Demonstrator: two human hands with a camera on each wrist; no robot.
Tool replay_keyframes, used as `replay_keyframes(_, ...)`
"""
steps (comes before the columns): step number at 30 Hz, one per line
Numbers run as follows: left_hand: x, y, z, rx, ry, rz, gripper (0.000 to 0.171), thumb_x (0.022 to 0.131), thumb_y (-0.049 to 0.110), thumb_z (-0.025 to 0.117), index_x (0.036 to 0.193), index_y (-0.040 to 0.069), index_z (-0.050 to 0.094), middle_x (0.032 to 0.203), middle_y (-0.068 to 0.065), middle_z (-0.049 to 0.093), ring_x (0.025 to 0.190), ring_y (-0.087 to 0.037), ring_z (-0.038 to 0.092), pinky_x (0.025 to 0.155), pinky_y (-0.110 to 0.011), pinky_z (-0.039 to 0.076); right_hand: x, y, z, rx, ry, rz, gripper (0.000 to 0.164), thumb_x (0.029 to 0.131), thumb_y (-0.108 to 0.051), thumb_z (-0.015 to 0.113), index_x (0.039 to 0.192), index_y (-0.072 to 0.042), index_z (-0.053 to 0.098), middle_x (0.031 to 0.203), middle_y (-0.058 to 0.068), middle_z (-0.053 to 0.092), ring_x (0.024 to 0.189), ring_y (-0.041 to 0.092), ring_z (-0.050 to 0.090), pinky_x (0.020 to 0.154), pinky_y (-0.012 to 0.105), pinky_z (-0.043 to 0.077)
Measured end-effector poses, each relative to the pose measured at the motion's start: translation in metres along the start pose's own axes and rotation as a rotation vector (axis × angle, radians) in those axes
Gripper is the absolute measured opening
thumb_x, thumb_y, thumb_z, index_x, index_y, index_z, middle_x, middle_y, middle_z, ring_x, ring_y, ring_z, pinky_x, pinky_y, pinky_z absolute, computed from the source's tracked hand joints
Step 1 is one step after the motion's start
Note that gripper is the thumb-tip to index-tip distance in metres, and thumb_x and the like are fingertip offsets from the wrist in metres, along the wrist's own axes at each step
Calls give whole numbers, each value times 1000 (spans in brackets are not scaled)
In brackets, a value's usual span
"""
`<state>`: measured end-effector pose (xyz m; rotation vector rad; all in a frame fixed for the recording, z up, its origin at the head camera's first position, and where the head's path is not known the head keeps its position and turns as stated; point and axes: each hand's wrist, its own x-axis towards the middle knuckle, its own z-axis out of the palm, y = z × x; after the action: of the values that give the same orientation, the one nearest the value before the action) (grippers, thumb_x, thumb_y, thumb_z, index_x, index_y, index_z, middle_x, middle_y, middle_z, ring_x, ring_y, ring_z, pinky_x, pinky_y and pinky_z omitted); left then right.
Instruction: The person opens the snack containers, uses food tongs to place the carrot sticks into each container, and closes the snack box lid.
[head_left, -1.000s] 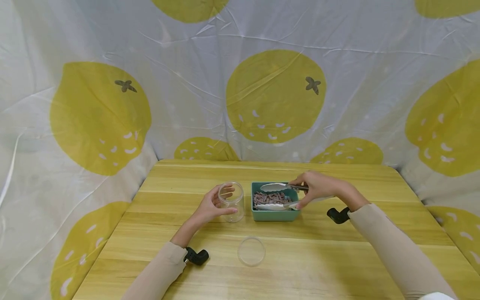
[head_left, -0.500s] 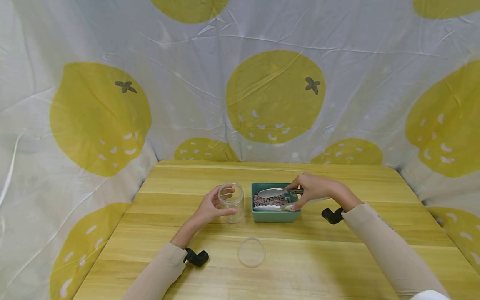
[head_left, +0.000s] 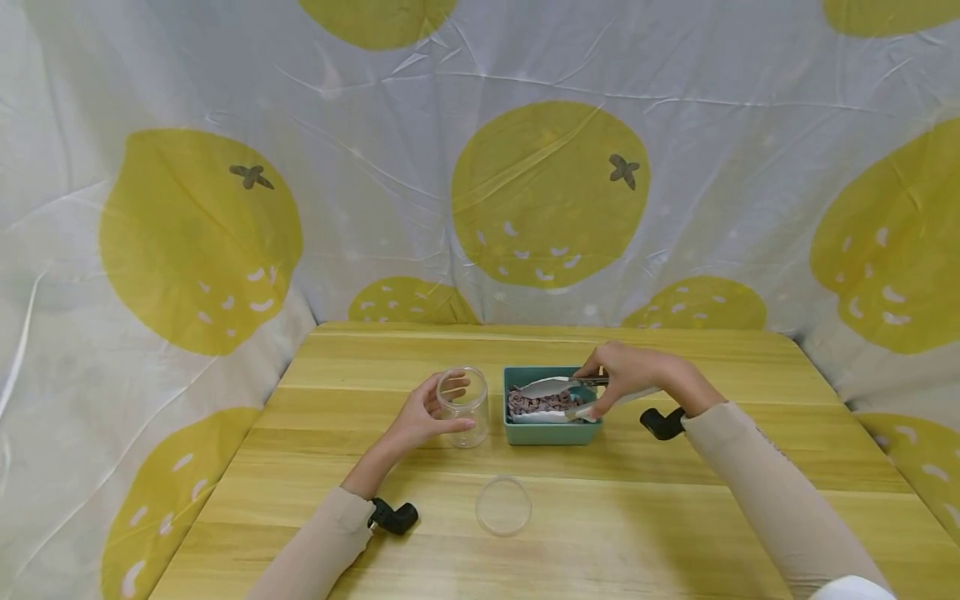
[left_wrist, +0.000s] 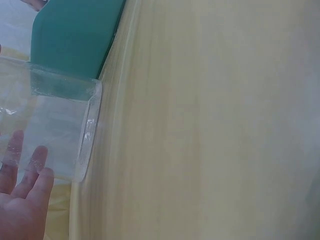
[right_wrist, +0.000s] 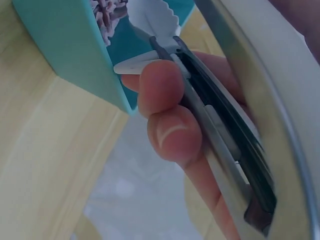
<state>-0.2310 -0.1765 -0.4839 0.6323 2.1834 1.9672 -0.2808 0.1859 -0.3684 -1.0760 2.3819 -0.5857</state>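
My left hand (head_left: 416, 417) curls round a clear jar (head_left: 474, 407) that stands upright on the table; nothing shows inside it. In the left wrist view several fingers (left_wrist: 34, 172) lie against the jar's wall. Just right of the jar is a teal rectangular bin (head_left: 552, 434) with small brownish-purple strips (head_left: 534, 402) in it. My right hand (head_left: 633, 371) grips metal tongs (head_left: 547, 386) with white scalloped heads. Those heads reach down into the bin, spread apart on two sides of the strips. Whether they touch the strips is hard to tell.
A clear round lid (head_left: 503, 506) lies flat on the wooden table (head_left: 637, 533), nearer me than the jar and bin. Lemon-print cloth (head_left: 375, 167) hangs behind and beside the table. Black wrist cameras (head_left: 395, 517) stick out from both wrists.
My right hand has shifted slightly left, and the tongs' heads have gone lower into the bin and come somewhat closer together. My left hand and the jar stay in place.
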Motion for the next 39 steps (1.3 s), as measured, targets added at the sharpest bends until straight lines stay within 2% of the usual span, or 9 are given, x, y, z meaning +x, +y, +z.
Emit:
replay_keyframes(10,0,0,0,-9,6,-1,79,82,0,81,148,-2,39,147,-31,42,136,-49,38,112,-53,34,0,-7,2,-25,-15,19,58,81,-20,85,125,10,64,120,22,67,46,8,15,50,24,26)
replay_keyframes(22,0,-1,1,-12,6,2,78,82,0,81,148,-1,39,147,-31,42,136,-50,37,112,-54,32,-2,-1,7,-8,0,-64,48,85,-17,81,123,7,67,118,20,69,45,5,19,51,23,30)
replay_keyframes(29,0,-3,1,-10,8,1,79,82,-1,81,148,-3,38,146,-31,42,136,-49,38,112,-52,35,-4,1,8,-5,-2,-65,48,87,-18,79,126,6,65,108,12,73,43,4,26,54,24,35)
replay_keyframes(39,2,-3,0,-15,0,4,79,82,0,81,149,-1,39,147,-32,41,136,-49,37,112,-54,33,-8,5,9,-3,12,-84,47,90,-18,76,128,7,63,122,21,67,43,3,26,54,24,38)
